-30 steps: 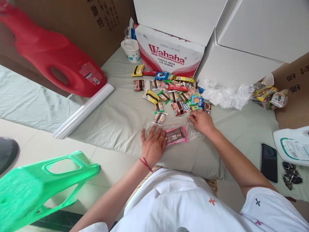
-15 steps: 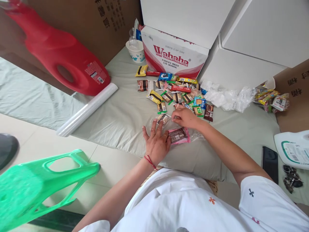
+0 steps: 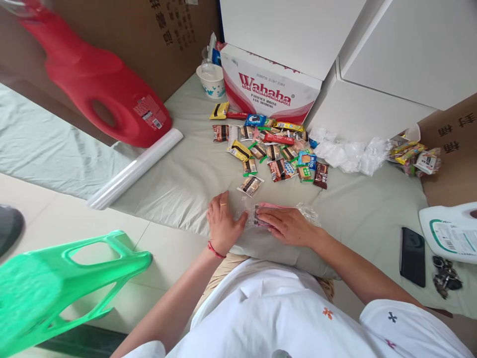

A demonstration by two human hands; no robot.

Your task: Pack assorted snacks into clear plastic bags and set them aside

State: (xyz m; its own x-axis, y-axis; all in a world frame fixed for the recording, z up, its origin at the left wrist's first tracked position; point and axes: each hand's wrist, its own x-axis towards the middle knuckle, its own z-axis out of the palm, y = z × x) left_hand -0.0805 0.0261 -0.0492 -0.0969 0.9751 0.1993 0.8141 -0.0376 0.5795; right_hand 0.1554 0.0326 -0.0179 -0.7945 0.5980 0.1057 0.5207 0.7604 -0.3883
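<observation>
A pink-edged packet with a dark brown front (image 3: 274, 204) lies in a clear plastic bag (image 3: 310, 215) near the front edge of the cloth-covered surface. Over the packet my right hand (image 3: 286, 224) lies flat, fingers stretched out and covering most of it. To its left, my left hand (image 3: 223, 223) rests on the cloth, thumb apart from the fingers and near the bag's left end. Just beyond the hands is a single wrapped biscuit (image 3: 251, 185). Farther back, several small wrapped snacks (image 3: 273, 151) lie in a loose pile.
Behind the snacks stands a Wahaha carton (image 3: 268, 87), with a paper cup (image 3: 211, 82) beside it. A plastic wrap roll (image 3: 136, 169) and a red jug (image 3: 112, 94) are at left. Crumpled clear plastic (image 3: 350, 154), a phone (image 3: 413, 256) and keys (image 3: 447, 276) lie at right. A green stool (image 3: 55, 278) stands lower left.
My right hand has come down from the biscuit onto the packet. My left hand has slid left and off the packet. The biscuit now lies uncovered on the cloth, outside the plastic.
</observation>
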